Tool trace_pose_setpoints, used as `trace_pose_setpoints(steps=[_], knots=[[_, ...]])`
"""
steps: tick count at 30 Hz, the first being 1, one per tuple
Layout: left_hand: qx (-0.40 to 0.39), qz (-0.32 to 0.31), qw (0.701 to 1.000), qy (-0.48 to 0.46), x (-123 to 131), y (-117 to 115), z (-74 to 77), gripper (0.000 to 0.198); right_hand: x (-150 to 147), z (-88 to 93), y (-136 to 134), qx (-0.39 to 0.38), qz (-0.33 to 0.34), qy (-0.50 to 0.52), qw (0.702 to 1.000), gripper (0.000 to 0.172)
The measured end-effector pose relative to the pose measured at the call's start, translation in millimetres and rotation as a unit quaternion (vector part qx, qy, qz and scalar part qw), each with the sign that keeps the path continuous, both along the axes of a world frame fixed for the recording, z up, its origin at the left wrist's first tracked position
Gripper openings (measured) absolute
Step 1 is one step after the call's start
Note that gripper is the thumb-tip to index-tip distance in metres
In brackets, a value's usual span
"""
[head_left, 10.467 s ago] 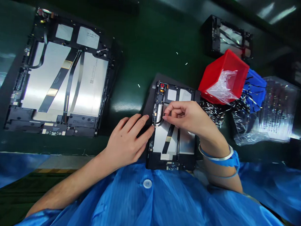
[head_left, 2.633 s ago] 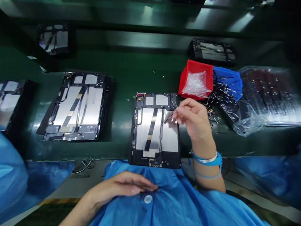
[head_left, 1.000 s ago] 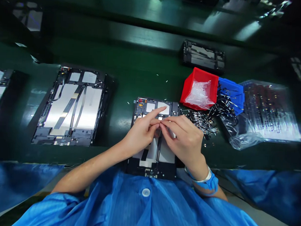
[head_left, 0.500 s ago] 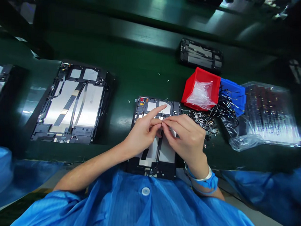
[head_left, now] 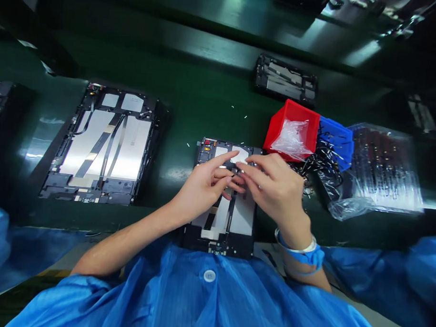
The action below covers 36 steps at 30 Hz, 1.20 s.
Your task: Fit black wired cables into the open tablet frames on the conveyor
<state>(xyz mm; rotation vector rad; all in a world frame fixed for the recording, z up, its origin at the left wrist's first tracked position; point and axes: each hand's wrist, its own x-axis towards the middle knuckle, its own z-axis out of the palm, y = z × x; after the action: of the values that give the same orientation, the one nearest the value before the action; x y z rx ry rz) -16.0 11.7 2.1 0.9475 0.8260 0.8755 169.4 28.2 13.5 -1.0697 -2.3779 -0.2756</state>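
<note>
Left hand [head_left: 204, 188]: fingers loosely spread, tips beside small black cable [head_left: 235, 173]. Right hand [head_left: 274, 189]: pinching the cable over tablet frame [head_left: 218, 243].

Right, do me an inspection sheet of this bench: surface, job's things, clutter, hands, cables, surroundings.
Surface: glossy dark green bench, with glare.
Job's things: open tablet chassis under the hands, silver panels showing.
Clutter: small white flecks on the bench.
Hands: left hand and right hand meet over the chassis around a small dark piece; too small to tell which grips it.
Cables: black ribbon cable on the chassis; heap of small black cables by the bins.
Surroundings: red bin, blue bin, clear plastic bag of parts, second tablet chassis to the left, blue wrist strap.
</note>
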Motion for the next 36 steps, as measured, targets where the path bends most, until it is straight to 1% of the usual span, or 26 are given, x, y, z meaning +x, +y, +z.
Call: trace_pose_setpoints(steps=[2, 4, 6, 7, 8, 9, 10, 12, 14, 15, 16, 18, 21, 23, 27, 32, 36], knots=[[0.022, 0.005, 1.0, 0.01, -6.1, -6.1, 6.5, 0.059, -14.0, -0.8, -4.9, 0.0, 0.01, 0.006, 1.0, 0.016], [0.044, 0.026, 0.998, 0.026, -17.8, -14.1, 9.6, 0.056, -21.6, 0.5, -7.9, -0.023, -0.014, 0.06, 0.998, 0.018], [0.073, 0.09, 0.991, 0.064, -32.7, -22.2, 4.8, 0.05, -26.2, 3.3, -11.2, -0.079, -0.041, 0.149, 0.985, 0.018], [0.087, 0.132, 0.983, 0.094, -40.4, -25.7, -0.9, 0.046, -28.5, 4.6, -13.1, -0.123, -0.051, 0.201, 0.97, 0.017], [0.095, 0.168, 0.973, 0.128, -47.6, -28.7, -8.4, 0.043, -31.1, 5.5, -14.8, -0.176, -0.059, 0.251, 0.95, 0.015], [0.093, 0.19, 0.964, 0.161, -53.9, -31.1, -16.7, 0.041, -34.1, 5.9, -16.3, -0.236, -0.062, 0.293, 0.925, 0.013], [0.08, 0.192, 0.96, 0.187, -59.2, -32.9, -25.1, 0.04, -37.6, 5.5, -17.3, -0.3, -0.063, 0.325, 0.895, 0.01], [0.044, 0.148, 0.965, 0.214, -66.6, -34.7, -38.4, 0.04, -45.1, 2.3, -17.5, -0.416, -0.064, 0.366, 0.83, 0.003], [0.019, 0.09, 0.972, 0.217, -70.5, -34.5, -44.3, 0.04, -52.7, -3.2, -16.1, -0.5, -0.063, 0.388, 0.772, 0.003], [0.016, 0.069, 0.974, 0.217, -71.6, -33.9, -44.9, 0.04, -56.2, -6.4, -15.2, -0.526, -0.065, 0.393, 0.751, 0.005], [0.014, 0.053, 0.975, 0.217, -72.4, -32.9, -44.5, 0.041, -59.3, -9.6, -14.4, -0.543, -0.068, 0.395, 0.738, 0.007], [-0.002, 0.022, 0.978, 0.206, -73.4, -30.5, -43.3, 0.046, -63.8, -15.0, -13.1, -0.559, -0.075, 0.387, 0.73, 0.01], [-0.061, -0.039, 0.986, 0.15, -74.0, -27.2, -45.2, 0.059, -65.7, -19.1, -12.3, -0.564, -0.081, 0.365, 0.736, 0.017], [-0.089, -0.059, 0.988, 0.114, -74.1, -25.6, -48.0, 0.062, -64.7, -19.2, -11.9, -0.57, -0.081, 0.349, 0.74, 0.019], [-0.1, -0.051, 0.989, 0.095, -73.4, -24.4, -49.2, 0.063, -62.8, -17.9, -11.2, -0.578, -0.08, 0.332, 0.742, 0.02], [-0.112, -0.04, 0.987, 0.105, -70.2, -25.1, -45.5, 0.071, -64.1, -17.6, -11.5, -0.568, -0.089, 0.331, 0.748, 0.019], [-0.094, -0.022, 0.988, 0.119, -67.3, -25.5, -44.1, 0.058, -65.2, -18.0, -13.2, -0.563, -0.093, 0.332, 0.751, 0.018]])
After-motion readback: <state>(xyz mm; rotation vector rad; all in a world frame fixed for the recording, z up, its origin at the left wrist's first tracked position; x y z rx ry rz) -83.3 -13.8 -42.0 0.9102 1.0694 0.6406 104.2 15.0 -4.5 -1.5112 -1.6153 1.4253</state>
